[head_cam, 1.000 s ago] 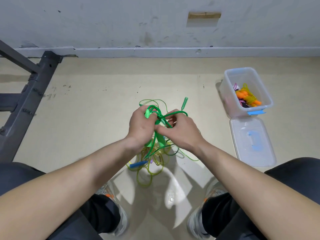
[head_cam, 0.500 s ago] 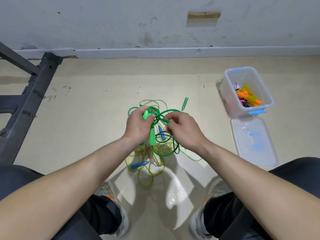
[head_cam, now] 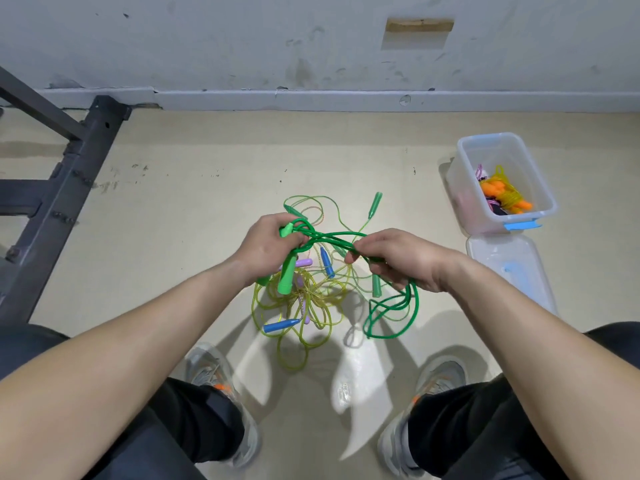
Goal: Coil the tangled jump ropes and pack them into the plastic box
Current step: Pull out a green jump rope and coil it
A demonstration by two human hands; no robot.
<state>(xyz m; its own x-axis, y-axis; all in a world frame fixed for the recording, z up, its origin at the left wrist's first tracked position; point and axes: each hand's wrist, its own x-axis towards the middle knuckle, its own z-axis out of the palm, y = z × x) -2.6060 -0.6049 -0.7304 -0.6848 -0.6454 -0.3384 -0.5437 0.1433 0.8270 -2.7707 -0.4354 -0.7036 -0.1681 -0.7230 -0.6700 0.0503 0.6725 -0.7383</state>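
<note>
A thick solid green jump rope [head_cam: 332, 236] stretched between closed fingers [head_cam: 300, 241] and fingers [head_cam: 360, 250], its bright green handle [head_cam: 288, 274] hanging below the first set, its loops drooping under the second. Beneath the fingers lay a tangle of thin translucent yellow-green ropes [head_cam: 304, 306] with blue and purple handles. Far right of the fingers stood a clear plastic box [head_cam: 464, 202], open, holding orange-handled rope.

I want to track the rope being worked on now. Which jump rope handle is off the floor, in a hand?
The bright green handle hanging below the left hand, on the dark green rope. The blue, purple and pale green handles lie in the pile on the floor.
</note>
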